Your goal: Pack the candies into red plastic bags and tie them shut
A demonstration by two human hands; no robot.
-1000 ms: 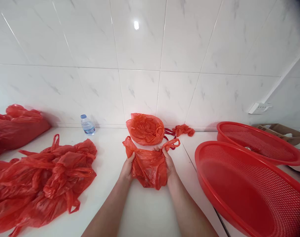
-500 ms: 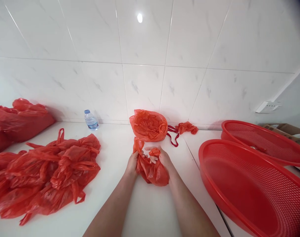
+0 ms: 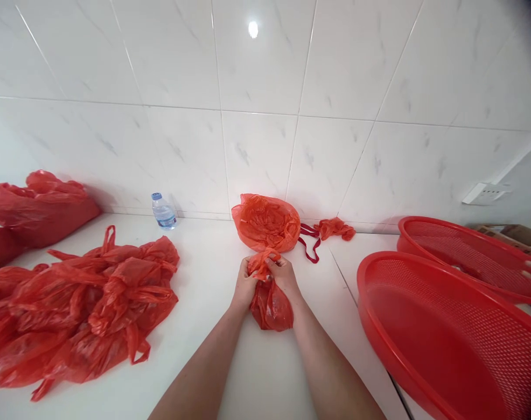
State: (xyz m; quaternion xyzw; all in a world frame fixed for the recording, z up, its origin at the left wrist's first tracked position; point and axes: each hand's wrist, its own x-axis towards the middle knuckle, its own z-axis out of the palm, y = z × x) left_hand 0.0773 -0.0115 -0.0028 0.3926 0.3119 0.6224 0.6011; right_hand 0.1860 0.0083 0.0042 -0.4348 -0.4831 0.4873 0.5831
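Between my hands is a small red plastic bag (image 3: pixel 271 308), its lower part bulging and resting at the white table. My left hand (image 3: pixel 244 282) grips the bag's gathered neck from the left. My right hand (image 3: pixel 285 276) is closed on the same neck from the right, thumb toward the middle. The twisted top stands up between them, and some fingertips are hidden behind the plastic. Just beyond my hands sits a red bag-lined container (image 3: pixel 268 224) with crumpled plastic inside.
Piled red plastic bags (image 3: pixel 90 297) cover the left, with fuller red bags (image 3: pixel 42 204) behind. A water bottle (image 3: pixel 164 211) stands near the wall. Dark red straps (image 3: pixel 310 242) and a crumpled red bag (image 3: pixel 335 228) lie right of centre. Two red mesh baskets (image 3: pixel 423 326) fill the right.
My hands have come closer together, and the bag's two raised ends are now gathered into one neck. The bag hangs narrower. The view has shifted slightly.
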